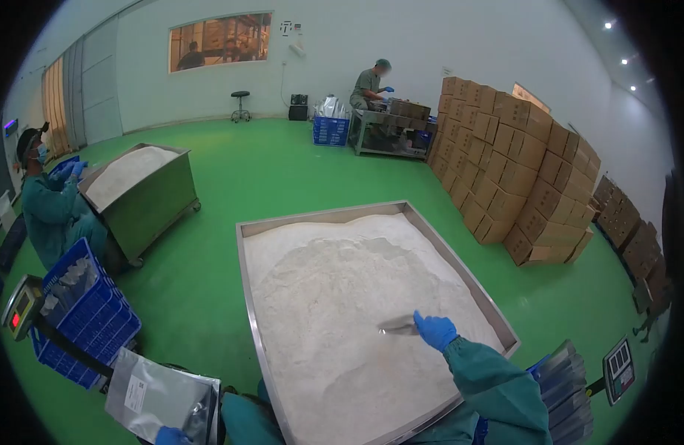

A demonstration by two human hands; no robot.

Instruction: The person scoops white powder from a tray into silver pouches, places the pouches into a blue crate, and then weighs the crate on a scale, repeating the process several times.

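My right hand (pixel 437 331), in a blue glove, is closed around the handle of a metal scoop (pixel 400 326). The scoop's blade points left, low over the pale powder (pixel 334 297) that fills a large metal bin (pixel 249 297). At the bottom edge, my gloved left hand (pixel 171 436) grips the near edge of a silver foil bag (pixel 145 389) with a white label; most of this hand is cut off by the frame. The bag is at a scale to the left of the bin.
A scale display (pixel 23 308) and a blue crate of bags (pixel 90 319) stand left. Further left, a co-worker (pixel 53 193) sits by another powder bin (pixel 145 208). Stacked cartons (pixel 497 163) rise at right. Foil bags (pixel 568 393) and another display (pixel 618 371) are right of my arm.
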